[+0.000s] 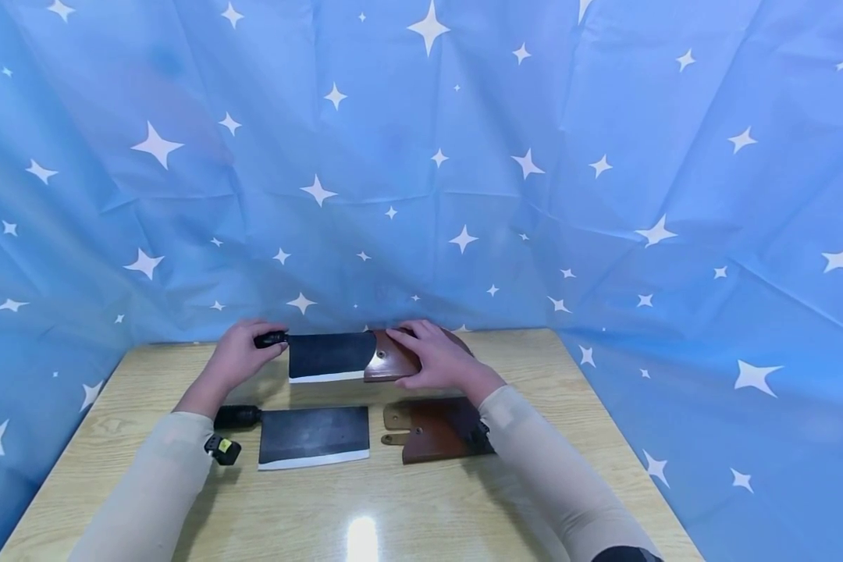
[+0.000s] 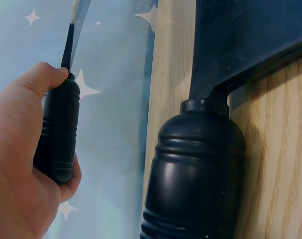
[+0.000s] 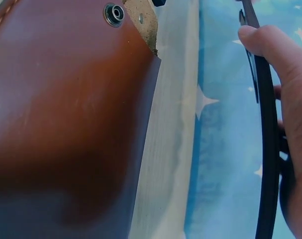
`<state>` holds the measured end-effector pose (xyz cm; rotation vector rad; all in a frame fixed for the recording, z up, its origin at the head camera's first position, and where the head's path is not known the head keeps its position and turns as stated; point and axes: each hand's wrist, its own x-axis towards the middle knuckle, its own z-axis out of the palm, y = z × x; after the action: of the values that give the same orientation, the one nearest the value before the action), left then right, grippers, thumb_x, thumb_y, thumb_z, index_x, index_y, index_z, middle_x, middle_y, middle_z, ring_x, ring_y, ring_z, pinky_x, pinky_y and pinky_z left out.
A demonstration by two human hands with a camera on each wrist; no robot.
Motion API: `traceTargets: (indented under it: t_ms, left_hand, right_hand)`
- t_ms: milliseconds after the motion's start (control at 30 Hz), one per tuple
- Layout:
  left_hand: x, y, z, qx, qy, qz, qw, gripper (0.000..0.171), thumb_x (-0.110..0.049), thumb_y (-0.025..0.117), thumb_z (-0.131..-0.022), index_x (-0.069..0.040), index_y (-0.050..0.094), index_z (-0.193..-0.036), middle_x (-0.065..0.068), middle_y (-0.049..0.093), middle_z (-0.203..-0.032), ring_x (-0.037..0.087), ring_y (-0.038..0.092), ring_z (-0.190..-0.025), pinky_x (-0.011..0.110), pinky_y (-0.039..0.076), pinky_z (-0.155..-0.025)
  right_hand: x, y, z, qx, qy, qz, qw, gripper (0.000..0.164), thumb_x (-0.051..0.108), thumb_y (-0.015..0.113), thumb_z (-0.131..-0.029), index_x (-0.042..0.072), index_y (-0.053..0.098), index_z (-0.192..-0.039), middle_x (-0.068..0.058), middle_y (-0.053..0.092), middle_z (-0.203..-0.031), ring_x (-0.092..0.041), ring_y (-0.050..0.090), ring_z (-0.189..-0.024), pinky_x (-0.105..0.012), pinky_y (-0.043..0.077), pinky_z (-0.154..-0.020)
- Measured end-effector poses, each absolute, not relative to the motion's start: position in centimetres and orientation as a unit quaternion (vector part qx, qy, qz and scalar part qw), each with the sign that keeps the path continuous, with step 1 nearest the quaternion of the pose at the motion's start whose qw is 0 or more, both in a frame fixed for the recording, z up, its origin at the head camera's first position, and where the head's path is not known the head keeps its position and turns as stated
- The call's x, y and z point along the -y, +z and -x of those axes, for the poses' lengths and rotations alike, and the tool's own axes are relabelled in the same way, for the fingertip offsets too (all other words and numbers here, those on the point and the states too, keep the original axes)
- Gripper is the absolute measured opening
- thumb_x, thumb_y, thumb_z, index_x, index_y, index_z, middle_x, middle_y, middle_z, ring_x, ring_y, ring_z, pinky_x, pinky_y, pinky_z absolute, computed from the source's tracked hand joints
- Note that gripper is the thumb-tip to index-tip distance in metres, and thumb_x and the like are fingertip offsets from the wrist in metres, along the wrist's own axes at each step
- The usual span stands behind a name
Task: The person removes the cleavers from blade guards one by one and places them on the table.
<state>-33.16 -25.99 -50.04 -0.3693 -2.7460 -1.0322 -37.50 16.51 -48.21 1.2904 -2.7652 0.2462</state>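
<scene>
My left hand (image 1: 240,361) grips the black ribbed handle (image 2: 58,132) of a cleaver (image 1: 329,353), raised near the table's far edge. Its dark blade has a bright cutting edge along the bottom. In my right hand (image 1: 441,357) is a brown leather sheath (image 1: 386,365), pinched between thumb and fingers. The blade's far end meets the sheath's mouth and is hidden there. The right wrist view shows this sheath edge-on as a dark strip (image 3: 267,149). A second cleaver (image 1: 314,433) lies nearer me, its handle to the left.
A second brown sheath (image 1: 435,433) lies on the wooden table (image 1: 309,515), right of the lying cleaver, its snap straps pointing left. My right forearm covers part of it. A blue star-printed curtain (image 1: 393,156) hangs behind and beside the table.
</scene>
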Motion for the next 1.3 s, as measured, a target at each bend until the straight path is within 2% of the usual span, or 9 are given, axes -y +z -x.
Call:
traceTargets:
  t_ms: [1300]
  left_hand:
    - [27.3, -50.4, 32.7, 0.925, -0.344, 0.132, 0.097, 0.040, -0.022, 0.077, -0.107, -0.003, 0.074, -0.142, 0.026, 0.068, -0.140, 0.051, 0.057, -0.131, 0.068, 0.053, -0.101]
  right_hand:
    - [-17.6, -48.6, 37.5, 0.906, 0.075, -0.416, 0.039, 0.098, 0.060, 0.082, -0.093, 0.024, 0.040, -0.173, -0.010, 0.042, -0.169, -0.027, 0.039, -0.152, -0.046, 0.040, -0.124]
